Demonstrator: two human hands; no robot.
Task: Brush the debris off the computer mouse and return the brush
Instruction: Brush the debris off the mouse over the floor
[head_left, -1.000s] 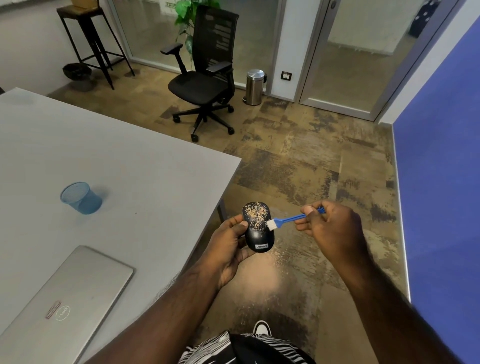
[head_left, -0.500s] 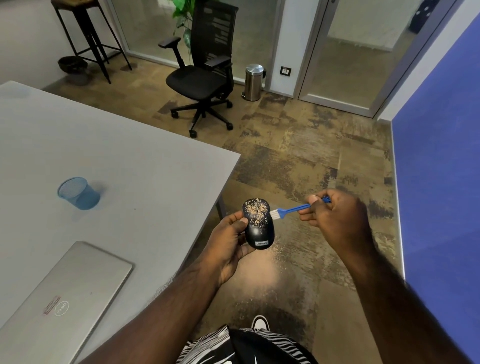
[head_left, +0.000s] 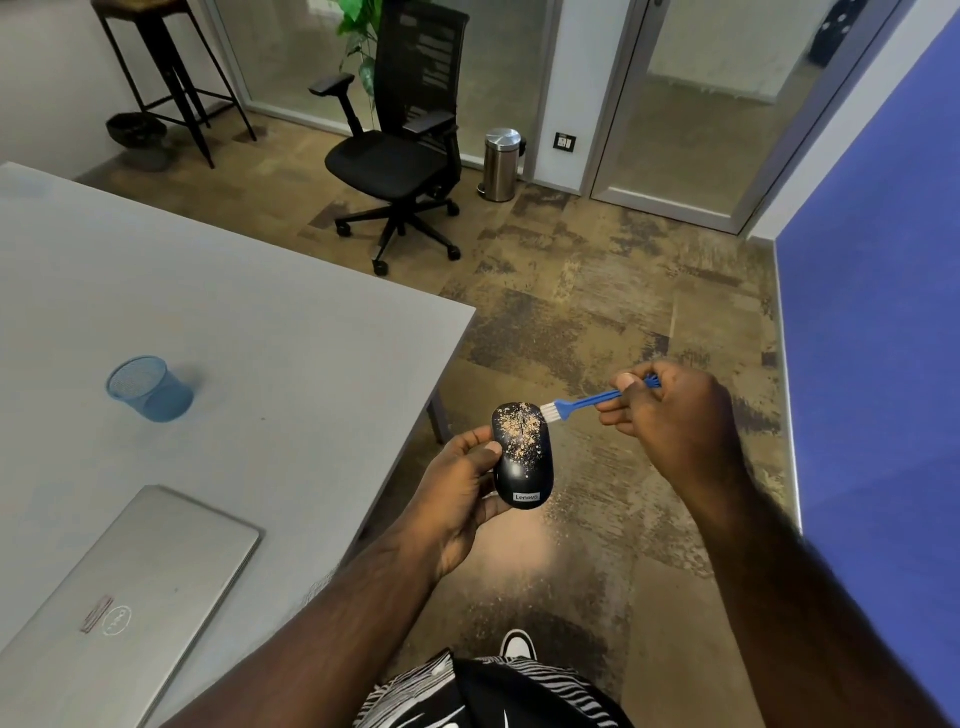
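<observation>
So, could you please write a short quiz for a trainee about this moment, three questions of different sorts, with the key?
1. True or false: the black computer mouse lies on the grey table.
2. Which hand holds the small blue brush with white bristles? A) left hand B) right hand
3. Fill in: the brush bristles are at the mouse's ___ right edge (near/far).

Key:
1. False; the left hand holds it over the floor, tan debris on top.
2. B, the right hand.
3. far
</observation>
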